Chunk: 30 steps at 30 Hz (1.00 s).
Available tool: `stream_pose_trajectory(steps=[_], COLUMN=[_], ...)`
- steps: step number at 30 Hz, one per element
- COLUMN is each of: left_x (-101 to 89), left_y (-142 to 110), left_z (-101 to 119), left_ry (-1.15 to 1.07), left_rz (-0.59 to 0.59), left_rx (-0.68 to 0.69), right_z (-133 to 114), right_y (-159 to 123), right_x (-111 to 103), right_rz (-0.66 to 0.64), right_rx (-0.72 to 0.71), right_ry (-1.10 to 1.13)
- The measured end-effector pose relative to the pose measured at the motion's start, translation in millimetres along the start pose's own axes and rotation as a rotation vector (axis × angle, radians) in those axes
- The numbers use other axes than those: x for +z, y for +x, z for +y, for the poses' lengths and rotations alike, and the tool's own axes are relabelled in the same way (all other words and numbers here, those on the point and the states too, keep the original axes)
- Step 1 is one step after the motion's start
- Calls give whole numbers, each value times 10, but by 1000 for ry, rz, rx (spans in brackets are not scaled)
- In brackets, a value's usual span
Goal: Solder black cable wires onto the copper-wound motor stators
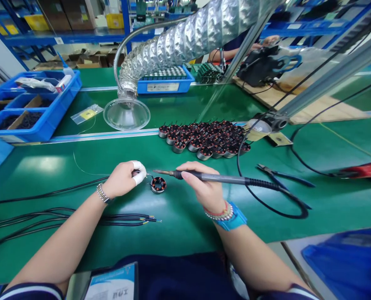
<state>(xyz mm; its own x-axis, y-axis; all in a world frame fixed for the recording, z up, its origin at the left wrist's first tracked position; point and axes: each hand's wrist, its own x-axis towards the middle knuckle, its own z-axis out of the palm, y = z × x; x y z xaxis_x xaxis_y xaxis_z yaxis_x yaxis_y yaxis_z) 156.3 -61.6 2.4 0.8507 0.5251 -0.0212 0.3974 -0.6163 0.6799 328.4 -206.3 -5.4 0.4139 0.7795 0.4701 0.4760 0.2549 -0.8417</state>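
My right hand (202,187) grips a soldering iron (222,178) like a pen, its tip pointing left above the work. Just in front of that tip, a small motor stator (158,185) with copper windings lies on the green bench. Beside it on the left, my left hand (125,179), white covers on its fingertips, is closed in a pinch. A black cable (75,184) runs in from the left to this hand; the fingers hide most of its end. Thin wire ends show between the fingertips and the stator.
Several similar stators (204,137) stand grouped behind. A fume extraction hood (127,114) hangs over the bench. Cut cables (123,219) lie front left, cutting pliers (282,177) right. Blue parts bins (57,112) sit far left. Across the bench, another person's arm (229,55) shows.
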Motion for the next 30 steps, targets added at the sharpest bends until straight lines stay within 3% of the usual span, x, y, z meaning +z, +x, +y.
stream_pose_trajectory(steps=[30], left_x=[-14], left_y=[41], left_z=[-32], left_ry=[39], left_rz=[14], left_rx=[31], right_z=[97], right_y=[-13], right_x=[52], right_rz=[-16], right_rx=[114], right_ry=[133])
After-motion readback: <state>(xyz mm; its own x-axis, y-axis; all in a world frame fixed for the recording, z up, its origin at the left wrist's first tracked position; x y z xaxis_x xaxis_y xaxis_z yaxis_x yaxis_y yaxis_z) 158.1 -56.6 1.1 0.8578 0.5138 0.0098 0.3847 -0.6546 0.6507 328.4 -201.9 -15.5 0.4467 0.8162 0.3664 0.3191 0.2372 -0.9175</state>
